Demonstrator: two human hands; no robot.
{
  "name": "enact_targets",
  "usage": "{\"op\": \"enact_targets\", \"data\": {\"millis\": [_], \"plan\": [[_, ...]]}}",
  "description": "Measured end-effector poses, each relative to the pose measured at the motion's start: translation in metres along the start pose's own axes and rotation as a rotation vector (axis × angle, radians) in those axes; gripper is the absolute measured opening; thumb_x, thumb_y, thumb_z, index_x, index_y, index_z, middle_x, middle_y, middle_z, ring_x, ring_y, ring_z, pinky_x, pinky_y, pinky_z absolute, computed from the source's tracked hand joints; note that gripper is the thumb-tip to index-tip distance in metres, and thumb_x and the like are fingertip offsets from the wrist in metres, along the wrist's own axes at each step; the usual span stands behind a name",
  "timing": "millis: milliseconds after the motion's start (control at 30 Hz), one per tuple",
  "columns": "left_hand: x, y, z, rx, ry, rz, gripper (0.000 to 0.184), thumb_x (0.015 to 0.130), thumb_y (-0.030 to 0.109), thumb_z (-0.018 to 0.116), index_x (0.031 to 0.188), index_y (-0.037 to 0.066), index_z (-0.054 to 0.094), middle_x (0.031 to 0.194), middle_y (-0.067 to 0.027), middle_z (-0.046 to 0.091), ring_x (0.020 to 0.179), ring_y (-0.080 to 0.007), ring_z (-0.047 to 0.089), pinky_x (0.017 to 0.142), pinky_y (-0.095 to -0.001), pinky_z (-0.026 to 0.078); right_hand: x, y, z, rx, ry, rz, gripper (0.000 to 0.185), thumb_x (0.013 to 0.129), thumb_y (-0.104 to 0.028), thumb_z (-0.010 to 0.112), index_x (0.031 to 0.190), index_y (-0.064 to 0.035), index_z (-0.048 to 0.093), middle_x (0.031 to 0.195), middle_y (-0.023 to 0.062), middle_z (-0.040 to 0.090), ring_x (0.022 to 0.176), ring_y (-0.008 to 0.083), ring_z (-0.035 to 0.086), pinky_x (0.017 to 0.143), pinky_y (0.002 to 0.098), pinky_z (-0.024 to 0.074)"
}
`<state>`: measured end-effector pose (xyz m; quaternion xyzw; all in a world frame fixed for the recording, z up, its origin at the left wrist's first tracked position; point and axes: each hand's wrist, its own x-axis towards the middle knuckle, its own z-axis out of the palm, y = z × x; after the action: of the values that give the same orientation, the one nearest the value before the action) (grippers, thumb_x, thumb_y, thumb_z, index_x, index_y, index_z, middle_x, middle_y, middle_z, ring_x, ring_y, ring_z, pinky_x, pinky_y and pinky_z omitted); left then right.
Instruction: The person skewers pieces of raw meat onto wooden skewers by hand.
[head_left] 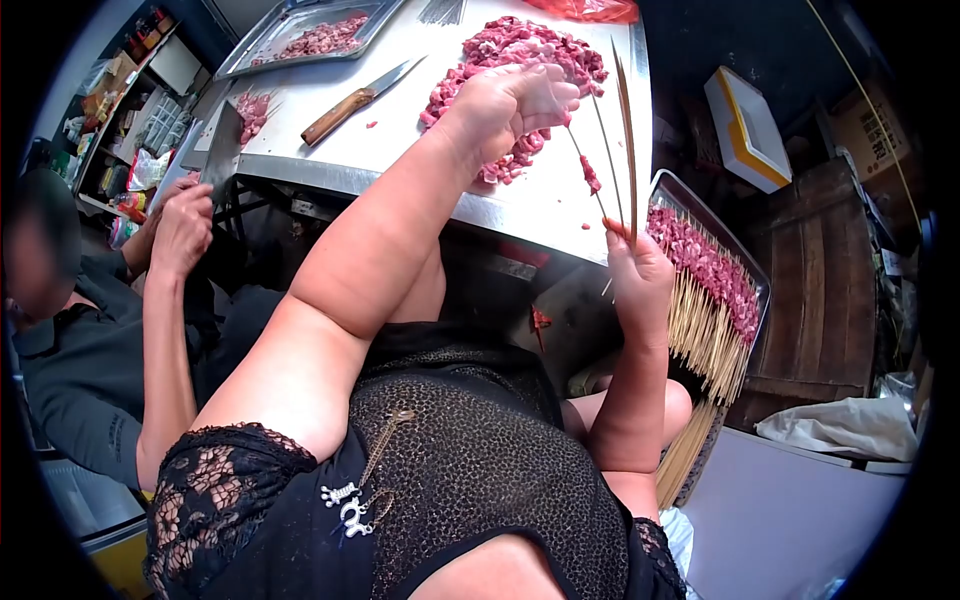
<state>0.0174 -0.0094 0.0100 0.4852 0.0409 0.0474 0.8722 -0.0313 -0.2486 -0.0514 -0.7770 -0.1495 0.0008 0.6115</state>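
Observation:
My right hand (640, 270) is closed around the lower ends of several thin skewers (627, 130), which fan upward over the table's right edge. One skewer carries a small chunk of raw meat (590, 175) partway along it. At that skewer's upper end is my left hand (520, 105), its fingers bent and partly blurred, with a small pink piece of meat at the fingertips. Behind and below my left hand spreads a pile of cut raw meat (490, 50) on the white tabletop (390, 135).
A wooden-handled knife (345, 112) lies left of the pile. A metal tray (240, 62) at the back left holds more meat. To my right, a tray (765, 275) holds rows of filled skewers. On the left, a co-worker's hand (185, 225) grips a cleaver (222, 145).

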Motion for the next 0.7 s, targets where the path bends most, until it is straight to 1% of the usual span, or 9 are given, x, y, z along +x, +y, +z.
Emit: {"op": "enact_targets", "data": {"millis": [67,300,433,633,700], "plan": [[0.001,0.000,-0.001,-0.013,-0.041,-0.018,0.032,0.098,0.018,0.037,0.115,-0.005,0.050,0.102,-0.0207,0.063,0.097,-0.0283,0.063,0.086,-0.0379,0.053,0.000,-0.003,-0.001,-0.026,0.012,0.011,0.019,0.089,-0.014,0.060,0.102,-0.0019,0.067,0.060,-0.0069,0.048,0.055,0.0008,0.039,0.048,0.0183,0.0315],[-0.001,-0.003,0.003,0.056,-0.031,-0.021,0.030,0.098,0.016,0.036,0.114,-0.005,0.051,0.102,-0.0201,0.064,0.095,-0.0280,0.064,0.087,-0.0380,0.053,0.000,-0.006,0.001,-0.025,0.025,0.048,0.018,0.090,-0.014,0.059,0.101,-0.0018,0.067,0.059,-0.0071,0.047,0.055,0.0003,0.039,0.048,0.0180,0.0311],[-0.001,-0.004,0.006,0.037,-0.029,-0.003,0.029,0.098,0.015,0.036,0.110,-0.005,0.052,0.100,-0.0195,0.064,0.093,-0.0275,0.064,0.086,-0.0383,0.053,0.001,-0.005,0.005,-0.020,0.031,0.006,0.019,0.090,-0.013,0.058,0.102,-0.0009,0.066,0.061,-0.0067,0.049,0.056,0.0001,0.040,0.049,0.0176,0.0315],[-0.004,-0.006,0.016,-0.025,-0.091,0.061,0.027,0.098,0.015,0.035,0.105,-0.003,0.053,0.099,-0.0186,0.064,0.092,-0.0275,0.064,0.087,-0.0403,0.053,-0.001,-0.015,0.012,0.078,0.017,0.029,0.020,0.090,-0.012,0.057,0.104,0.0012,0.065,0.068,-0.0059,0.054,0.058,-0.0006,0.041,0.051,0.0162,0.0328],[-0.009,-0.004,0.023,-0.053,-0.123,0.076,0.026,0.097,0.015,0.035,0.104,-0.002,0.054,0.099,-0.0183,0.064,0.093,-0.0274,0.064,0.087,-0.0412,0.052,-0.002,-0.018,0.012,0.251,-0.022,0.086,0.021,0.091,-0.012,0.057,0.105,0.0020,0.064,0.069,-0.0060,0.054,0.057,-0.0004,0.041,0.051,0.0153,0.0325]]}}
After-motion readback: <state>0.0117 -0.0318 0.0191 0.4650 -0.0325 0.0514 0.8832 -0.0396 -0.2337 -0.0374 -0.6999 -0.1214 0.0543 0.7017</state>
